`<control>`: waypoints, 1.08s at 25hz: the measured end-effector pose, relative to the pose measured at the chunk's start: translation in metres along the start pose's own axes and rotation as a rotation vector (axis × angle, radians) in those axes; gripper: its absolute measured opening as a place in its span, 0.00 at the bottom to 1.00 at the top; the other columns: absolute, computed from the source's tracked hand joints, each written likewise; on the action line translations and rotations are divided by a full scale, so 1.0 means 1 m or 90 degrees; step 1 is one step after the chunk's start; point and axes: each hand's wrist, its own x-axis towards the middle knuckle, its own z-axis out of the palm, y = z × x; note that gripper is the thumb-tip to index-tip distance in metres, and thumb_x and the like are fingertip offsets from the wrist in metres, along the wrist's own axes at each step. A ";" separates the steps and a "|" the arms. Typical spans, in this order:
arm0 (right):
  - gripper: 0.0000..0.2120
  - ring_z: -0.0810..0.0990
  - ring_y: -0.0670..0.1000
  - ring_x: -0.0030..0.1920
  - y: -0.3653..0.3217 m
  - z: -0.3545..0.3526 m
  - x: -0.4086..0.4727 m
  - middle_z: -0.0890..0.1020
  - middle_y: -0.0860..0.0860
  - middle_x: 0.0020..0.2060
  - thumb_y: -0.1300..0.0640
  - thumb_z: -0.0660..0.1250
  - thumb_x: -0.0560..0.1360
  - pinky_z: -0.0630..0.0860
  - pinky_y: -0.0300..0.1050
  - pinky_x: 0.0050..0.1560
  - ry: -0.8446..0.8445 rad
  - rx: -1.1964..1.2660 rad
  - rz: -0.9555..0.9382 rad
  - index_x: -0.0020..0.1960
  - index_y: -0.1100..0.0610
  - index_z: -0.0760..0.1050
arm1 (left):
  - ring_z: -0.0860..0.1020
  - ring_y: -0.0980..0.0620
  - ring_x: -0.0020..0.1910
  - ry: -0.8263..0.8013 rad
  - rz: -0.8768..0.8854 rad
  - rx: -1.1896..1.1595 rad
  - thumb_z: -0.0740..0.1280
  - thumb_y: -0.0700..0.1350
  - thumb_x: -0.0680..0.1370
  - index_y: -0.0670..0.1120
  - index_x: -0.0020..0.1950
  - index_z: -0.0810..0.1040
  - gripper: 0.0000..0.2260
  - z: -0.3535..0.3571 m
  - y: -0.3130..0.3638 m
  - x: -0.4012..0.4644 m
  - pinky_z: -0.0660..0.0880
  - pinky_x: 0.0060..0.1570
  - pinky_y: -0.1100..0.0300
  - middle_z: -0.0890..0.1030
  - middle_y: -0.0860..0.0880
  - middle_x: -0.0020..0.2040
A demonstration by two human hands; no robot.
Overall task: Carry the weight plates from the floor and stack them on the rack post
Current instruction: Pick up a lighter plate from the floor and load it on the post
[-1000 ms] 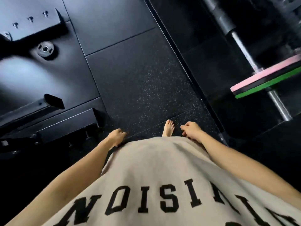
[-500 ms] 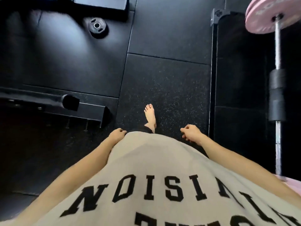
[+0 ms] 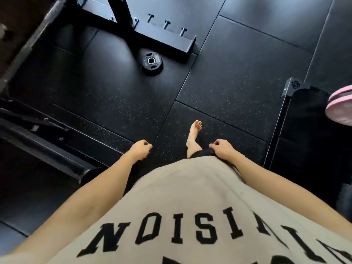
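A small black weight plate [image 3: 151,60] with a steel-ringed hole lies flat on the dark rubber floor, just in front of the black rack base [image 3: 167,38]. My left hand [image 3: 141,152] hangs at my side with its fingers loosely curled and holds nothing. My right hand [image 3: 222,151] hangs the same way at my other side, also holding nothing. Both hands are well short of the plate, which is ahead and slightly left of my bare foot [image 3: 194,134]. No rack post for plates is clearly visible.
Short pegs [image 3: 166,24] stick up from the rack base. A black bar or bench frame [image 3: 43,143] runs along the left. At the right stand a raised platform edge [image 3: 285,103] and a pink plate [image 3: 341,107].
The view has turned and moved forward: the black plate now sits nearer the middle, closer to me. My foot has stepped ahead. Both hands still hang with nothing in them.
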 end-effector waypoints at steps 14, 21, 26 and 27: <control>0.10 0.76 0.54 0.40 -0.231 -0.166 0.207 0.79 0.54 0.39 0.52 0.63 0.80 0.76 0.51 0.47 -0.097 -0.138 -0.066 0.44 0.57 0.73 | 0.75 0.42 0.61 0.113 -0.070 0.015 0.59 0.50 0.81 0.44 0.59 0.77 0.13 -0.132 0.163 0.125 0.69 0.55 0.55 0.78 0.43 0.63; 0.09 0.78 0.55 0.46 -0.358 -0.183 0.276 0.79 0.54 0.43 0.51 0.63 0.80 0.76 0.53 0.54 -0.105 -0.205 -0.047 0.49 0.57 0.73 | 0.75 0.44 0.61 0.043 -0.093 -0.022 0.60 0.50 0.82 0.44 0.62 0.76 0.14 -0.238 0.200 0.219 0.68 0.55 0.55 0.78 0.43 0.63; 0.09 0.77 0.54 0.39 -0.470 -0.211 0.318 0.81 0.56 0.42 0.51 0.62 0.80 0.76 0.49 0.44 -0.055 -0.182 -0.071 0.47 0.57 0.73 | 0.76 0.43 0.59 0.038 -0.084 -0.044 0.59 0.50 0.82 0.43 0.65 0.74 0.16 -0.338 0.241 0.281 0.71 0.56 0.53 0.78 0.42 0.61; 0.09 0.77 0.53 0.36 -0.492 -0.214 0.330 0.81 0.55 0.40 0.52 0.62 0.80 0.74 0.47 0.40 -0.055 -0.177 -0.070 0.47 0.58 0.73 | 0.77 0.43 0.58 0.036 -0.087 -0.056 0.59 0.50 0.82 0.44 0.65 0.74 0.16 -0.351 0.248 0.295 0.72 0.55 0.53 0.79 0.42 0.60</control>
